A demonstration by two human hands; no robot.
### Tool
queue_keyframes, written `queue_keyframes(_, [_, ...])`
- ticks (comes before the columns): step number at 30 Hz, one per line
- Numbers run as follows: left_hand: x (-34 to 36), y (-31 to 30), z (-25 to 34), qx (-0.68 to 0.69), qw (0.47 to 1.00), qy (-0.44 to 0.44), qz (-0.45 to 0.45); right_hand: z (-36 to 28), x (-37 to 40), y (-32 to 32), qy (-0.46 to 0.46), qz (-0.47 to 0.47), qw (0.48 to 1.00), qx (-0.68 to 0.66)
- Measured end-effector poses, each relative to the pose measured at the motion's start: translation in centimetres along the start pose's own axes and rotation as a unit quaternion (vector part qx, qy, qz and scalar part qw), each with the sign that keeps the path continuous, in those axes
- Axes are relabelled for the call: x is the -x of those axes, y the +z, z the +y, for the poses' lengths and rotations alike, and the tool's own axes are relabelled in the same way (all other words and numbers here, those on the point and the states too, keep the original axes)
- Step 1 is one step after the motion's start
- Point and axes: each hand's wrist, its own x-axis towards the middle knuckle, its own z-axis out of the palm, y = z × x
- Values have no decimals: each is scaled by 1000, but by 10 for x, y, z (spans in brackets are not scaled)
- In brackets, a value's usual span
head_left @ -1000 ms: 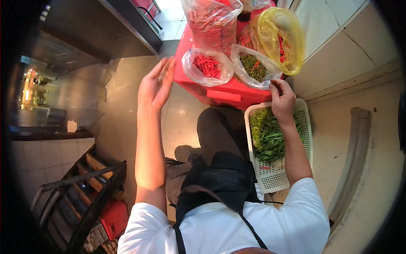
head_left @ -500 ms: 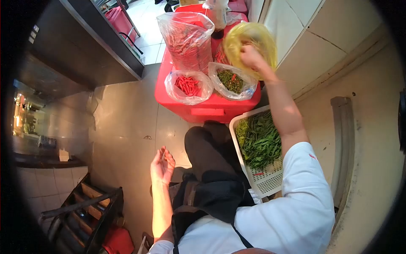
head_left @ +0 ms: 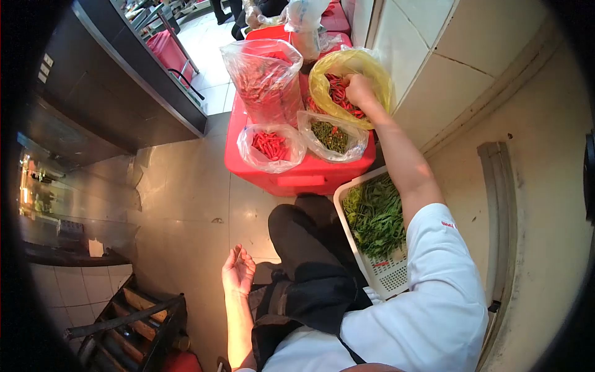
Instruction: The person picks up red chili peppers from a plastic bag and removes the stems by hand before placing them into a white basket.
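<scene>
My right hand (head_left: 361, 93) reaches into a yellow plastic bag (head_left: 385, 80) of red chilies (head_left: 338, 93); its fingers are bent down at the chilies, their tips unclear. Palm up over my lap's left side, my left hand (head_left: 238, 271) has loosely curled fingers and nothing in it. The yellow bag stands on a red box (head_left: 248, 167). In front of it are a clear bag of green stems (head_left: 330, 136) and a clear bag of red chilies without stems (head_left: 271, 146). A tall clear bag of red chilies (head_left: 266, 84) stands behind.
A white basket (head_left: 341, 204) of leafy greens (head_left: 375, 217) stands right of my legs. Tiled wall (head_left: 415, 37) rises at the right. A dark wooden rack (head_left: 133, 316) is at the lower left. Part of another person (head_left: 253, 13) shows beyond the box.
The view has tilted up slightly. The yellow bag's mouth now shows open with red chilies inside, and my right hand is lower in it. My left hand stays palm up.
</scene>
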Motion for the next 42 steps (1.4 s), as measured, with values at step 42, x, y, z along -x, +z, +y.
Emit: queue_keyframes(42, [20,-43,-18,25,1000,6,19,26,-13,-24,22,11,995,-99])
